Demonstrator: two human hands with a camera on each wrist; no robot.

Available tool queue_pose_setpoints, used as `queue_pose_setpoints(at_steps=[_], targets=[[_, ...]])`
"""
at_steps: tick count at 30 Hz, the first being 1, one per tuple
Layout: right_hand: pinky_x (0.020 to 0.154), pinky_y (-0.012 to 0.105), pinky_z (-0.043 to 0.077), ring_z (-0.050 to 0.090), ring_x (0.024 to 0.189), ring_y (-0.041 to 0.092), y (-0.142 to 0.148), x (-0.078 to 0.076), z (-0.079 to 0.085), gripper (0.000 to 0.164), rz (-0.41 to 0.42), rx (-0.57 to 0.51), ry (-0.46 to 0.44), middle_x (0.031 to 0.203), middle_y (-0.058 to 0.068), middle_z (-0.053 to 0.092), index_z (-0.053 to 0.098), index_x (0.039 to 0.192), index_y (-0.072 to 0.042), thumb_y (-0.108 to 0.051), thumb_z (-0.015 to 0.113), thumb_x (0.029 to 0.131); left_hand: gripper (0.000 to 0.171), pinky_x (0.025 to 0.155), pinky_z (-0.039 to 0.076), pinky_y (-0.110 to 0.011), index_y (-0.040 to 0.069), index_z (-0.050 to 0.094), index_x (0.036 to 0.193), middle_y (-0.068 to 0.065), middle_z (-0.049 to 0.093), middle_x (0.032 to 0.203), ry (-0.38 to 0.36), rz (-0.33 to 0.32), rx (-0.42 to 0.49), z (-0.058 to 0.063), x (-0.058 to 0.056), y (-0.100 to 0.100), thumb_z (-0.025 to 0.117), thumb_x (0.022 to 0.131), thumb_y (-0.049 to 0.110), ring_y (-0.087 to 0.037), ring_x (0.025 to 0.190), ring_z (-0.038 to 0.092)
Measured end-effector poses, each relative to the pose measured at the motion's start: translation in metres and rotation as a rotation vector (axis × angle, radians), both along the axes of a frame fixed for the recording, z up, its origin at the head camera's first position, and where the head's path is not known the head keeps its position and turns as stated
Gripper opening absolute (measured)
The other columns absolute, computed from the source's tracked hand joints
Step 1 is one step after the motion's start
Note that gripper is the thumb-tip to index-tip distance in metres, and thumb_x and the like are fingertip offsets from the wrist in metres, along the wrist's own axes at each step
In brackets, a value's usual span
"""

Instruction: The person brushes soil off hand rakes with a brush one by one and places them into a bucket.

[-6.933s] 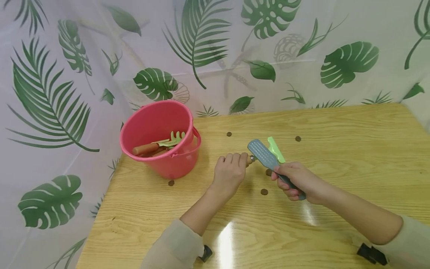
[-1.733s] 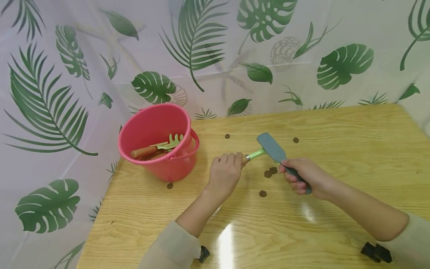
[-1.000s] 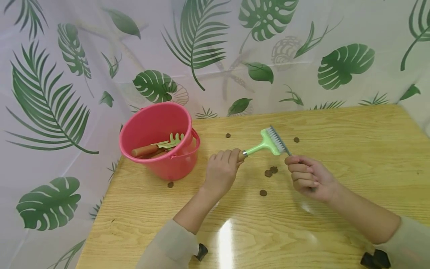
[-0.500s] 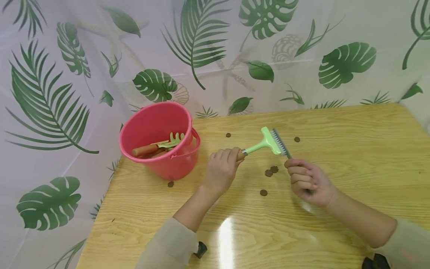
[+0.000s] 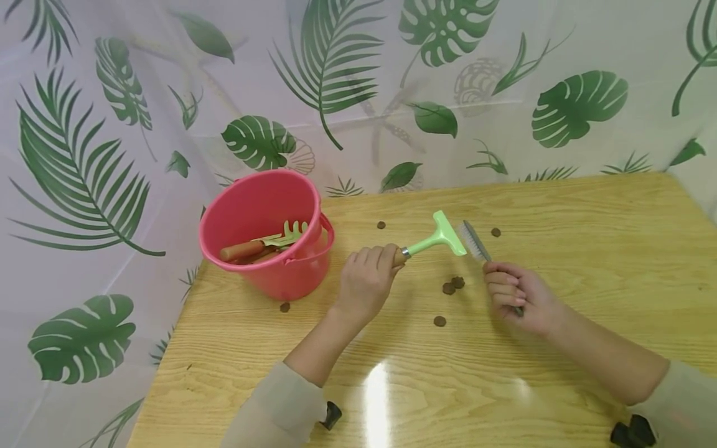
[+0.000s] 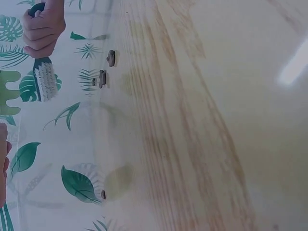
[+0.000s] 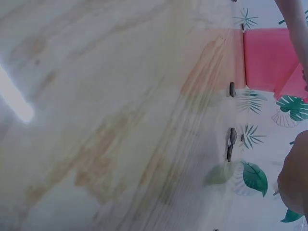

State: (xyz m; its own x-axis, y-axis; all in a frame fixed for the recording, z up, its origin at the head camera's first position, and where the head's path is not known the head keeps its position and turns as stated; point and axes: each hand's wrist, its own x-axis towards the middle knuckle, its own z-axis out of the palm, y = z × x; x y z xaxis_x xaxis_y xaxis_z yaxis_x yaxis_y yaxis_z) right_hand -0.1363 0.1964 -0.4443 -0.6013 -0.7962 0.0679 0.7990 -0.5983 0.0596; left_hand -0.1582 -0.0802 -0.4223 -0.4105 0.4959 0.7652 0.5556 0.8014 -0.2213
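My left hand [image 5: 366, 280] grips the wooden handle of a small green hand rake [image 5: 439, 235]. Its head is held out to the right above the table, and its short tines show at the edge of the left wrist view. A grey brush [image 5: 476, 241] with white bristles is in my right hand [image 5: 521, 297], fingers curled round its handle. The bristles face the rake's head across a small gap. In the left wrist view, the brush [image 6: 45, 79] hangs bristles-down beside the rake [image 6: 8, 92]. The right wrist view shows neither tool.
A pink bucket [image 5: 302, 277] stands at the left, with an orange-brown handle [image 5: 242, 250] and a green fork [image 5: 288, 233] inside. Several small brown clumps [image 5: 439, 321] lie scattered on the wooden table [image 5: 588, 249]. A leaf-print sheet [image 5: 347, 74] hangs behind.
The brush first lay flat across the rake's head, then turned with its bristles against it. Now it has drawn slightly right, away from the rake. The bucket and clumps have stayed put lately.
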Motion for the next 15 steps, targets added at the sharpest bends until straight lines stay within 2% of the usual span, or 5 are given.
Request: queue_pose_setpoints(at_steps=[7,15], targets=[[0.049,0.018,0.029,0.016,0.051,0.003,0.003,-0.003,0.010,0.036,-0.027,0.103,0.117,0.066,-0.008,0.022,0.054,0.097,0.000,-0.020,0.025,0.105,0.023,0.051,0.041,-0.021,0.009,0.058,0.094,0.000,0.064,0.076,-0.026,0.030,-0.053,-0.004,0.000,-0.001,0.063,0.089,0.031,-0.013,0.061,0.056],[0.047,0.017,0.036,0.013,0.051,0.008,0.000,-0.002,0.018,0.042,-0.067,0.250,0.325,0.066,0.000,0.041,0.053,0.099,-0.001,-0.021,0.016,0.106,0.023,0.050,0.040,-0.021,0.009,0.060,0.095,0.001,0.064,0.076,-0.034,0.068,-0.100,-0.009,0.000,-0.002,0.063,0.089,0.031,-0.012,0.060,0.055]])
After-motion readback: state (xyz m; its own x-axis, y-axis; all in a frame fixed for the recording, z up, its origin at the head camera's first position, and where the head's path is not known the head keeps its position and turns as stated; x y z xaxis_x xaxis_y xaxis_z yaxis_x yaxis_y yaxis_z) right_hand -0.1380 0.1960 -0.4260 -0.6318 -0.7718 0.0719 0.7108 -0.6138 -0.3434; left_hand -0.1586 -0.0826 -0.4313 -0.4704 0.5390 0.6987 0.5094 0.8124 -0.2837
